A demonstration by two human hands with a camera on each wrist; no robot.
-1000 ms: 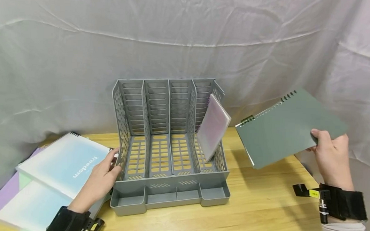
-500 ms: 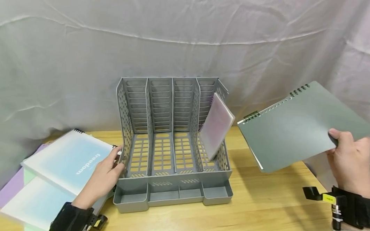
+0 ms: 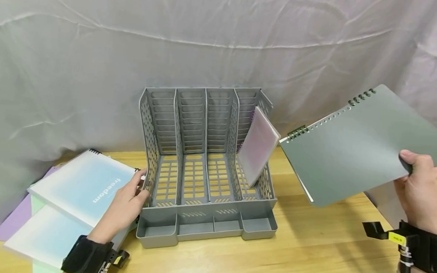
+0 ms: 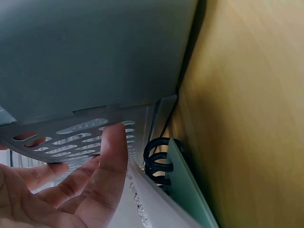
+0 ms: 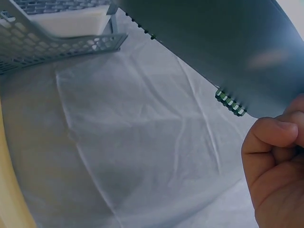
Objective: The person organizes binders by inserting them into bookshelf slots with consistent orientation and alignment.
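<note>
My right hand (image 3: 427, 188) holds a large dark green spiral notebook (image 3: 355, 152) by its edge, thumb across the cover. It is raised and tilted, to the right of a grey file organizer (image 3: 207, 208). In the right wrist view, the bent fingers sit at the notebook's (image 5: 228, 52) edge. My left hand (image 3: 126, 199) holds the organizer's left side wall. In the left wrist view, its fingers (image 4: 111, 156) touch the slotted wall (image 4: 80, 137), and skin shows through a slot. A pink spiral notebook (image 3: 259, 145) leans in the organizer's rightmost compartment.
Blue and white "freedom" notebooks (image 3: 86, 183) lie in a loose pile left of the organizer, over purple (image 3: 15, 220) and pale green ones. Small trays (image 3: 158, 230) line the organizer's front. A grey cloth (image 3: 223, 38) hangs behind the wooden table (image 3: 308, 256).
My right hand has moved right and nearer with the dark green notebook, which now reaches the right edge of the head view. The left hand stays at the organizer's side wall.
</note>
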